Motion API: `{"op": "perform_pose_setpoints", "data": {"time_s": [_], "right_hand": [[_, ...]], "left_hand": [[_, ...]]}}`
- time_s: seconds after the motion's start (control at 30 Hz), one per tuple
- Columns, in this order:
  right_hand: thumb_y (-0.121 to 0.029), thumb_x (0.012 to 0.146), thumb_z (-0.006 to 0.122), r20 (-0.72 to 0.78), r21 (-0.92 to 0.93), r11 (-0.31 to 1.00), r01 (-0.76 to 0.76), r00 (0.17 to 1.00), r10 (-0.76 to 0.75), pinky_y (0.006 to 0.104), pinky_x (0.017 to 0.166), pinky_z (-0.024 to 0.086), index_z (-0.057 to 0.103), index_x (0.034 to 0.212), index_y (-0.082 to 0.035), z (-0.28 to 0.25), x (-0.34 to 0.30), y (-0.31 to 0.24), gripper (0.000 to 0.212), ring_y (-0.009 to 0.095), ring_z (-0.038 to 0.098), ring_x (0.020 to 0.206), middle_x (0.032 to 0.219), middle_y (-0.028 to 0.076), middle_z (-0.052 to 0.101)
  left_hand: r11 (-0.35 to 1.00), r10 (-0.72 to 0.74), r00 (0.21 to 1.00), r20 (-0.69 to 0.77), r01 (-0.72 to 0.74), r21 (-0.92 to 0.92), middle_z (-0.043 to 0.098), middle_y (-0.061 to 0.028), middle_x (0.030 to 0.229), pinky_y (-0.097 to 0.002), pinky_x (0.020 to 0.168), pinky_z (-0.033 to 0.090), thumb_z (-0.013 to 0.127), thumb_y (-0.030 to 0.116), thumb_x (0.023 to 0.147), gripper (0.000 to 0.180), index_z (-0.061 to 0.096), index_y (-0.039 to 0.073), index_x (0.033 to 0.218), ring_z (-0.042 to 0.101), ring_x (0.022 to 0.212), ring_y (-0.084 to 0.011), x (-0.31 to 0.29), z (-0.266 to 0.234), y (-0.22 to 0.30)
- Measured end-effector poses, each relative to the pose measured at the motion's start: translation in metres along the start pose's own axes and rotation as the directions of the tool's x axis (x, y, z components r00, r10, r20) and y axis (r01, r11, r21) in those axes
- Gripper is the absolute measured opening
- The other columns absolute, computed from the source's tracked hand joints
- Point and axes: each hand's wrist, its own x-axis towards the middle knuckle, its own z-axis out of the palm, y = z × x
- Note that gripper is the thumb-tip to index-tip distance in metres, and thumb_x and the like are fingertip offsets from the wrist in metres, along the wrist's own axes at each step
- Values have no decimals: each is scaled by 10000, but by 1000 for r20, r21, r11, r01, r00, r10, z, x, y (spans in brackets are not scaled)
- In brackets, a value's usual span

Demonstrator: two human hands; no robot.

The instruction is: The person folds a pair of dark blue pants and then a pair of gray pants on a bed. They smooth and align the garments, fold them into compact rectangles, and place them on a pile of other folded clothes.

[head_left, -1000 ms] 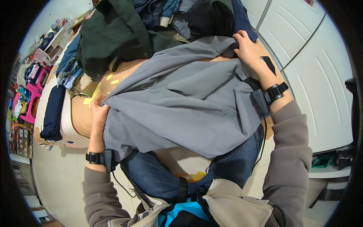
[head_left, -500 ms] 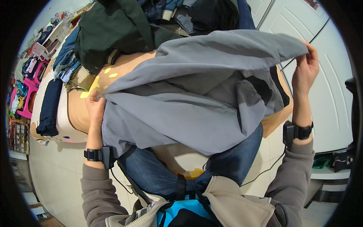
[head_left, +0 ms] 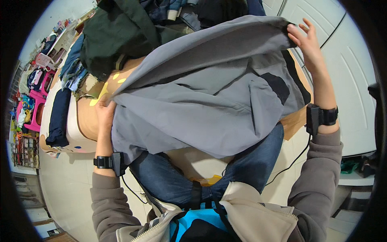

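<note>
A grey jacket [head_left: 181, 117] with black edging lies spread across my thighs and over the bed-like surface ahead. My left hand [head_left: 105, 111] pinches its left end, thumb pressed on the cloth. At the upper right, my right hand [head_left: 307, 42] has its fingertips at the black-edged end of a long raised fold, which looks like a sleeve. Some fingers of that hand stretch out, and the cloth partly hides its grip. Another black part [head_left: 276, 86] shows on the jacket's right side, near the black hem [head_left: 300, 78].
Beyond the jacket lie a dark green garment [head_left: 117, 40] and a heap of dark clothes [head_left: 217, 14]. Folded jeans [head_left: 72, 76] and a rolled navy garment [head_left: 59, 117] lie to the left. Pink stools [head_left: 38, 103] stand farther left. White doors [head_left: 348, 80] are at the right.
My right hand has moved left and away from me, bringing the sleeve-like end with it, and some fingers have spread. The black edging there now shows. My left hand keeps its hold.
</note>
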Motion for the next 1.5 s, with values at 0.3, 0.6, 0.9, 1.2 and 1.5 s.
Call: {"op": "perform_pose_setpoints", "data": {"time_s": [0.3,0.6,0.9,1.2,1.5], "right_hand": [[-339,641,838,978,-54,855,515,201,-59,608,1172,14,600,1256,-192,5,-99,-13,675,248,268,1455,1420,37,498],[-149,767,783,529,-281,959,-34,828,184,319,923,460,560,828,-34,-59,-66,2,259,115,535,842,781,14,511],[-350,727,786,653,-394,816,422,754,-75,423,1099,312,553,1277,-95,-67,-115,38,649,269,461,1283,1341,83,526],[3,775,603,611,-452,776,440,786,-90,475,1132,297,635,1153,-77,-68,-114,45,389,231,598,1168,1125,57,683],[-100,908,589,140,-252,926,280,958,-251,295,808,484,614,1140,-2,-18,21,63,254,152,609,878,944,76,678]], "left_hand": [[996,-39,999,24,37,75,648,-2,838,-235,761,453,636,20,798,84,656,15,879,582,802,-94,-1,3,10],[994,-38,999,15,36,100,631,19,820,-207,725,426,683,38,827,53,642,20,857,559,767,-69,-4,10,22],[996,-36,999,17,35,80,588,67,744,-157,634,360,722,66,841,92,636,48,814,488,668,-6,-4,12,23],[997,-72,996,50,72,-3,595,67,760,-153,648,364,716,69,851,75,646,48,838,494,677,-12,-4,10,21],[1000,2,999,45,-1,-30,547,90,741,-168,621,337,685,113,902,166,616,72,757,444,670,-4,-6,5,15]]}}
